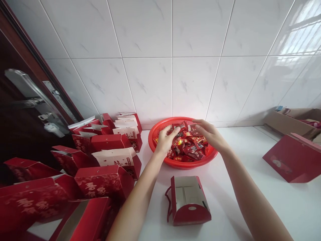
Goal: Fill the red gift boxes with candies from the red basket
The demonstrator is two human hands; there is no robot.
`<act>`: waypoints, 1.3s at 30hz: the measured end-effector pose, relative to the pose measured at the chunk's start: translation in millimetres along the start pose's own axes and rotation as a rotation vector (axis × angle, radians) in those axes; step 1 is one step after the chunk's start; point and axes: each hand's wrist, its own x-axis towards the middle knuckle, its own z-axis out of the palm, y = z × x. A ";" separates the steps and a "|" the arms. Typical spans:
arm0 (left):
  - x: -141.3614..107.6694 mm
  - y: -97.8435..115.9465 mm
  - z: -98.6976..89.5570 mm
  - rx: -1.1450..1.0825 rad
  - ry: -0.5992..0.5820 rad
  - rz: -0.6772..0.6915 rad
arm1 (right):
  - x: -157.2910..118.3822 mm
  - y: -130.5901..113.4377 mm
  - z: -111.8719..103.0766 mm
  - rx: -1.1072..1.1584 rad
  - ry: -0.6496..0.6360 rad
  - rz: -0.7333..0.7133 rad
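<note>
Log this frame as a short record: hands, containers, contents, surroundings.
Left hand: at the wrapped packets, thumb and fingers close together; grip unclear
Right hand: over the far right part of the basket, fingers spread
Main container: round red plastic basket, holding the packets
Nearest box: open red cardboard box, nothing visible inside
Left side: cluster of red cardboard boxes
Right side: another red box, brown carton
Surface: white tabletop
Background: white tiled wall

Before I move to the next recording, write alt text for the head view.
A left hand and right hand reach over a red basket of small wrapped packets on a white table. An open red box stands in front, with many red boxes at left and a cardboard box beyond another red box at right.
</note>
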 end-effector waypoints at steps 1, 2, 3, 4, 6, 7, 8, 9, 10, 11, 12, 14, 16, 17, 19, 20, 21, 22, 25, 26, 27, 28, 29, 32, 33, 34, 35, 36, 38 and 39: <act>0.5 0.0 -0.7 -0.014 0.029 -0.021 | 2.1 5.5 -2.8 -0.102 0.022 0.005; 1.0 0.3 -1.2 -0.027 0.051 -0.039 | 3.9 10.5 -5.2 -0.226 0.022 0.013; 1.4 0.7 -1.5 -0.038 0.068 -0.048 | 5.3 14.5 -7.0 -0.357 0.005 0.024; 1.6 1.3 -1.7 -0.047 0.079 -0.049 | 6.2 17.0 -8.5 -0.481 -0.021 0.040; 1.9 2.5 -1.6 -0.063 0.101 -0.047 | 6.6 18.0 -10.4 -0.686 -0.054 0.083; 1.9 3.0 -1.5 -0.067 0.113 -0.047 | 6.3 16.9 -11.1 -0.765 -0.052 0.110; 1.8 3.4 -1.3 -0.070 0.123 -0.049 | 5.9 15.3 -11.6 -0.833 -0.038 0.139; 1.8 3.8 -1.2 -0.072 0.127 -0.053 | 5.5 13.7 -12.0 -0.889 -0.023 0.165; 1.7 4.0 -1.0 -0.076 0.130 -0.057 | 5.3 12.6 -12.1 -0.930 -0.013 0.185; 1.6 4.3 -0.9 -0.081 0.130 -0.060 | 5.2 12.1 -11.9 -0.953 -0.016 0.194; 1.5 4.5 -0.7 -0.087 0.130 -0.062 | 5.3 12.3 -11.2 -0.963 -0.034 0.193; 1.2 4.9 -0.3 -0.102 0.129 -0.062 | 5.5 14.4 -8.6 -0.974 -0.117 0.177; 1.0 5.4 0.3 -0.115 0.133 -0.065 | 5.2 17.0 -4.9 -1.002 -0.233 0.181; 1.0 5.7 0.7 -0.119 0.137 -0.070 | 4.8 17.8 -3.2 -1.026 -0.286 0.196; 1.0 6.2 1.3 -0.122 0.147 -0.083 | 3.6 18.1 -0.7 -1.077 -0.359 0.229; 1.0 6.3 1.5 -0.121 0.151 -0.088 | 2.9 17.8 -0.1 -1.096 -0.381 0.237; 1.1 6.4 1.7 -0.120 0.152 -0.090 | 2.4 17.4 0.1 -1.106 -0.403 0.237; 1.1 6.4 1.7 -0.120 0.151 -0.092 | 2.1 17.2 -0.1 -1.109 -0.427 0.231; 0.9 6.2 1.3 -0.130 0.144 -0.088 | 3.2 19.1 -1.2 -1.076 -0.481 0.196; 0.8 6.2 1.1 -0.132 0.141 -0.086 | 4.2 20.6 -1.5 -1.051 -0.481 0.181; 0.6 6.3 1.0 -0.134 0.139 -0.085 | 5.5 22.3 -1.8 -1.023 -0.473 0.167; 0.4 6.3 0.8 -0.133 0.139 -0.083 | 6.9 24.1 -2.1 -0.993 -0.459 0.153; 0.3 6.5 0.7 -0.131 0.140 -0.084 | 8.3 25.5 -2.5 -0.960 -0.444 0.140; 0.1 6.9 0.7 -0.124 0.149 -0.093 | 10.8 27.0 -4.9 -0.857 -0.409 0.091; 0.1 6.9 0.8 -0.122 0.149 -0.094 | 10.8 26.5 -6.1 -0.806 -0.400 0.073; 0.2 6.9 0.8 -0.120 0.148 -0.092 | 10.6 25.5 -7.2 -0.748 -0.393 0.055; 0.3 6.8 0.9 -0.119 0.146 -0.090 | 10.1 24.4 -8.1 -0.688 -0.388 0.045; 0.4 6.7 1.0 -0.118 0.143 -0.086 | 9.6 23.2 -8.7 -0.633 -0.379 0.042; 0.7 6.5 1.0 -0.117 0.139 -0.082 | 8.7 21.6 -8.1 -0.570 -0.331 0.051; 0.8 6.4 1.0 -0.116 0.137 -0.083 | 8.5 21.2 -6.9 -0.562 -0.301 0.057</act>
